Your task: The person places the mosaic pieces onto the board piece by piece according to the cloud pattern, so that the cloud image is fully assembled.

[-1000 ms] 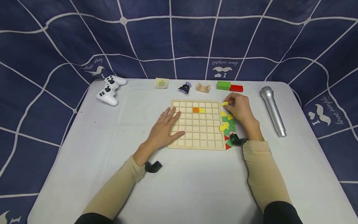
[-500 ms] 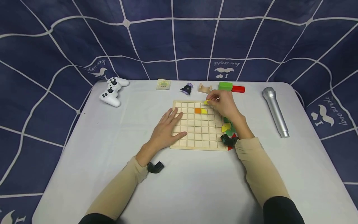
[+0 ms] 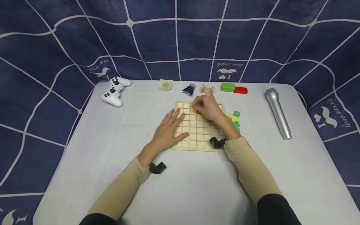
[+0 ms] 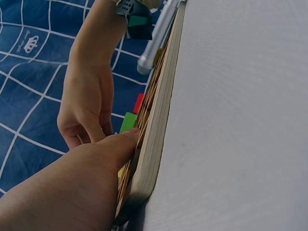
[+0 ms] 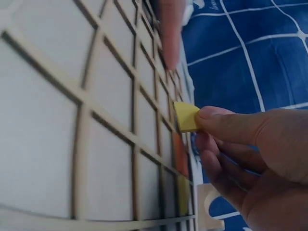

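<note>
My left hand (image 3: 166, 132) rests with fingers spread over the left side of a wooden grid board (image 3: 197, 144). Between thumb and fingers, my right hand (image 3: 209, 107) pinches a thin yellow tile (image 5: 186, 116) with a curved side. It holds this tile over the upper-left part of the grid, near an orange tile (image 5: 181, 154) set in a cell. Beside the orange one, another yellow tile (image 5: 183, 195) sits in its own cell; in the head view my right hand covers it. Green tiles (image 3: 237, 114) and yellow ones lie loose along the board's right side, partly behind my right forearm.
Along the table's back stand a small patterned card (image 3: 166, 84), a black-and-purple figure (image 3: 189, 89), a curved wooden piece (image 3: 207, 89), a green block (image 3: 227, 87) and a red block (image 3: 241, 90). A white game controller (image 3: 116, 91) lies left, a silver microphone (image 3: 278, 113) right.
My right hand has carried the yellow tile from the loose pieces at the board's right, leftward across the top rows to beside the orange tile. My left hand stays on the board.
</note>
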The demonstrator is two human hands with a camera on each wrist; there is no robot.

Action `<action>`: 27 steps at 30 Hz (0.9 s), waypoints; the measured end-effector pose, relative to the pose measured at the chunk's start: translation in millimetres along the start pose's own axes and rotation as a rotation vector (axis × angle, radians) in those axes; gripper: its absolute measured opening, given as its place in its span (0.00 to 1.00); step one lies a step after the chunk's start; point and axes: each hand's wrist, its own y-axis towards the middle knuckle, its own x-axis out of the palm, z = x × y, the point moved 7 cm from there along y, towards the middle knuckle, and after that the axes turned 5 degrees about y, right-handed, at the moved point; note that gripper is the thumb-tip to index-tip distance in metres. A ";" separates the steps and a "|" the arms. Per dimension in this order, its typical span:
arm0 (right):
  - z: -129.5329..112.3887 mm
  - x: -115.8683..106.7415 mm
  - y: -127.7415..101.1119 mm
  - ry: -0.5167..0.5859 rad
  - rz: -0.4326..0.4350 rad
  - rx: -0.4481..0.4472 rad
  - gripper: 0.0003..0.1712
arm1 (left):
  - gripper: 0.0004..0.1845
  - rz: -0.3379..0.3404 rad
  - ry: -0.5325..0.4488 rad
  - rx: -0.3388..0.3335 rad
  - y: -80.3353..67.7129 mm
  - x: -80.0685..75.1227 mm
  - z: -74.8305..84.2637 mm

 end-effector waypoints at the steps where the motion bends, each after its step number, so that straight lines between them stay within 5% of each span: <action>1: 0.7 1.4 -0.4 -0.007 -0.001 -0.002 0.04 | 0.48 0.000 -0.002 0.000 -0.1 -0.1 0.1; 17: -1.3 3.7 -21.1 -0.163 -0.044 -0.102 0.10 | 0.48 -0.004 -0.004 0.002 1.6 1.1 0.5; 27: 13.5 -47.9 -51.5 -0.144 -0.001 0.003 0.14 | 0.49 0.006 0.002 0.006 2.4 -0.4 0.5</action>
